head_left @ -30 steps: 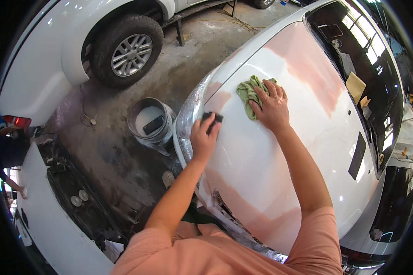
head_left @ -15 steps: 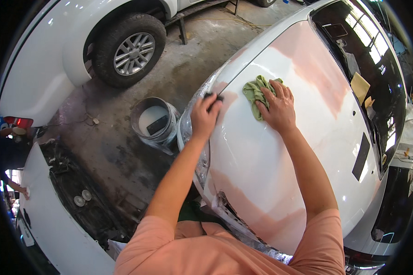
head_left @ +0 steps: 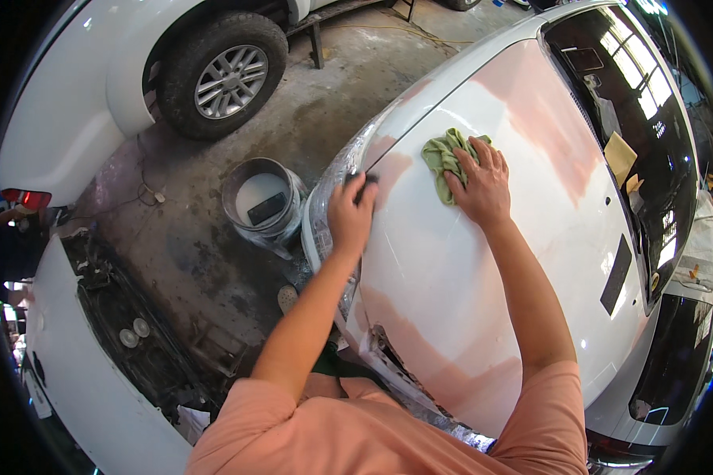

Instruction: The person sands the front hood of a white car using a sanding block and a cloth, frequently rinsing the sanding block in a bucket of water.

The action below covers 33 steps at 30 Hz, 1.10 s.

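My left hand (head_left: 350, 220) is at the front edge of the white car hood (head_left: 444, 285), closed round a small black pad (head_left: 364, 187) that is blurred and partly hidden by the fingers. Under it, the hood shows a pinkish sanded patch (head_left: 390, 176). Farther right, my right hand (head_left: 483, 184) presses a crumpled green cloth (head_left: 442, 165) against the hood, its thumb and fingers lying over the cloth's right side. Larger dull pink patches (head_left: 543, 111) spread toward the windshield and along the near edge (head_left: 459, 380).
A plastic-wrapped bucket (head_left: 281, 226) of cloudy water, with a dark block in it, stands on the floor left of the hood. A dark sheet (head_left: 616, 273) and a yellowish paper (head_left: 620, 155) lie near the windshield. Another white vehicle's wheel (head_left: 230, 83) is at upper left; a loose white panel (head_left: 95, 356) lies lower left.
My left hand has shifted slightly down and toward me along the hood's front edge, the black pad still in it. The right hand and cloth stay in nearly the same place.
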Motion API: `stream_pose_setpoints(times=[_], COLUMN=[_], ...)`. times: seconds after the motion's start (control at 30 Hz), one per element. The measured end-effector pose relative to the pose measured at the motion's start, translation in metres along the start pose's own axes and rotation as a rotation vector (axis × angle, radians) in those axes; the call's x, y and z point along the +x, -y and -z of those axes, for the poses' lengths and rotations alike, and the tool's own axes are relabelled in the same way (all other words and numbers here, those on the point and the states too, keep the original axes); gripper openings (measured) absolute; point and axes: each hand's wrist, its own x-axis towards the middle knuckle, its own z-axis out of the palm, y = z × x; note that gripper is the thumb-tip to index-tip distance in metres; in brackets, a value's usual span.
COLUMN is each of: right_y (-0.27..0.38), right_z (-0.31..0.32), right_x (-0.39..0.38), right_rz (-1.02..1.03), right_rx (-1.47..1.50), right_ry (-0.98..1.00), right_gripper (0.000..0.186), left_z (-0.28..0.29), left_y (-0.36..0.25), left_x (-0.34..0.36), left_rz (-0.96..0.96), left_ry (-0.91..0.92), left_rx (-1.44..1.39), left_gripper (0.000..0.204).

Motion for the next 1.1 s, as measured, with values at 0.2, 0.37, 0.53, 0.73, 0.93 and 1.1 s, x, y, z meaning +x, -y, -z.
stream_pose_setpoints(times=[0.2, 0.37, 0.53, 0.73, 0.93, 1.1], right_y=[-0.004, -0.005, -0.005, -0.006, -0.003, -0.005], right_z=[0.001, -0.002, -0.001, -0.003, -0.002, -0.002], right_x=[-0.002, -0.002, -0.003, -0.003, 0.002, -0.002], right_rz=[0.019, 0.008, 0.004, 0.01, 0.024, 0.0], right_rx=[0.015, -0.005, -0.002, -0.007, 0.021, -0.01], right_ry=[-0.032, -0.028, -0.031, -0.042, -0.022, -0.008], right_gripper=[0.045, 0.045, 0.045, 0.044, 0.044, 0.044], left_z=[-0.005, 0.005, 0.007, 0.012, 0.0, 0.022], left_y=[-0.01, -0.012, -0.005, -0.007, -0.005, 0.0], left_x=[0.003, -0.014, -0.005, -0.047, 0.017, -0.062], left_rz=[0.046, 0.077, 0.063, 0.032, 0.1, -0.026], left_ry=[-0.021, 0.041, 0.049, 0.026, 0.02, 0.104], left_rx=[-0.004, 0.06, 0.021, 0.07, 0.007, 0.103], left_gripper=[0.037, 0.037, 0.037, 0.037, 0.038, 0.038])
